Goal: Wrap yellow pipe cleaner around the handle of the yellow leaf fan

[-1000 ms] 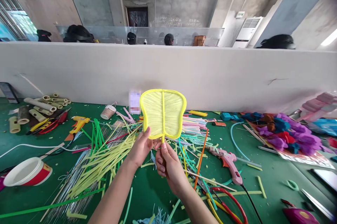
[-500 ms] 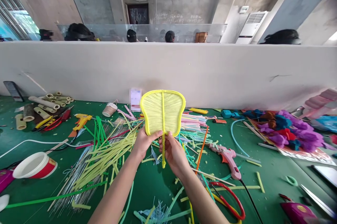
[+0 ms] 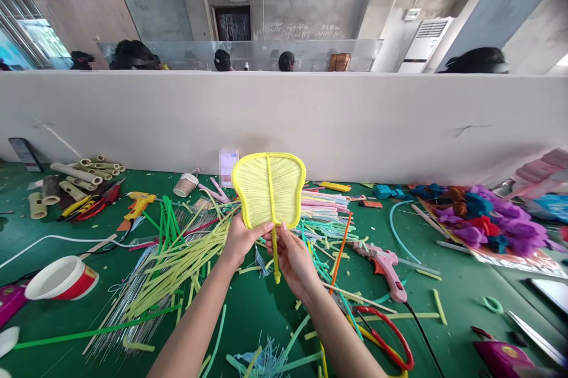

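Note:
A yellow hand fan with a bright rim and a central rib is held up in front of me, its short handle pointing down. My left hand grips the fan's lower left corner, thumb lying across the base. On the other side, my right hand pinches the fan where the handle meets the blade; some of its fingers are hidden behind the handle. Below and to the left, yellow-green pipe cleaners lie in a loose heap on the green table.
At right lie a pink glue gun, red-handled pliers and purple fuzzy pieces. A paper bowl, a yellow glue gun and bamboo tubes are at left. A white partition stands behind; people's heads show beyond it.
The fan's top has tilted slightly to the left, the blade shifting left while the handle end stays nearly in place. Both hands keep their hold.

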`<control>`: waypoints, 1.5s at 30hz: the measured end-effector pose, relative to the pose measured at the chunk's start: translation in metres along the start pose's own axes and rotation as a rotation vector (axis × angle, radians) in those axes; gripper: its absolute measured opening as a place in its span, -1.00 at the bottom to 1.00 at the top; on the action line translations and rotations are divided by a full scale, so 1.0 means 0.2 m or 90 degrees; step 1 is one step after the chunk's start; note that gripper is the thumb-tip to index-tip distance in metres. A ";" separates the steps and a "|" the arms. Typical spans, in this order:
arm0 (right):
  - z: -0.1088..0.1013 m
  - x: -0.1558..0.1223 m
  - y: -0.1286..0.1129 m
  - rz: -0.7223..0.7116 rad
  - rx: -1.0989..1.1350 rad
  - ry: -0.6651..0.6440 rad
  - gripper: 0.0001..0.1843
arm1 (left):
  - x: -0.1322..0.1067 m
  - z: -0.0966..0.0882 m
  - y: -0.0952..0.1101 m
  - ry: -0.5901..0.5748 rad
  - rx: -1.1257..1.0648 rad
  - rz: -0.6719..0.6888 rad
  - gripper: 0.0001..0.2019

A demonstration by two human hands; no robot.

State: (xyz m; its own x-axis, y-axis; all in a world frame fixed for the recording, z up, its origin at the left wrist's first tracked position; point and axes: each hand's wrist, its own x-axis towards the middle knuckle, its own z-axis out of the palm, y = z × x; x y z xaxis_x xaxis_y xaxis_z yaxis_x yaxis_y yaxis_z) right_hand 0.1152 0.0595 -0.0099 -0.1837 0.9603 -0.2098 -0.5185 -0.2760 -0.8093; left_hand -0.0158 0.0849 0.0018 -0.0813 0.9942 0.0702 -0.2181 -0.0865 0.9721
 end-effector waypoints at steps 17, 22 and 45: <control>0.03 -0.05 0.00 -0.075 -0.155 -0.016 -0.61 | 0.02 0.02 -0.02 0.101 -0.060 -0.003 -0.58; 0.00 -0.04 -0.01 -0.060 -0.189 -0.070 -0.56 | 0.04 -0.01 0.00 0.114 -0.119 0.014 -0.50; 0.07 -0.06 0.12 -0.070 -0.206 -0.220 -0.62 | 0.05 -0.05 -0.08 0.071 -0.197 -0.075 -0.60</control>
State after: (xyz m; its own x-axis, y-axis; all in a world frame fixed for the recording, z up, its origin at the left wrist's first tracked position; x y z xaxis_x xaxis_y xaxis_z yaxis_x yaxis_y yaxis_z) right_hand 0.0927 0.0413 -0.0187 -0.4369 0.8988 0.0371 -0.2749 -0.0941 -0.9568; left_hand -0.0227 0.0960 -0.0145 -0.1395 0.9870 -0.0803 -0.5154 -0.0031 0.8569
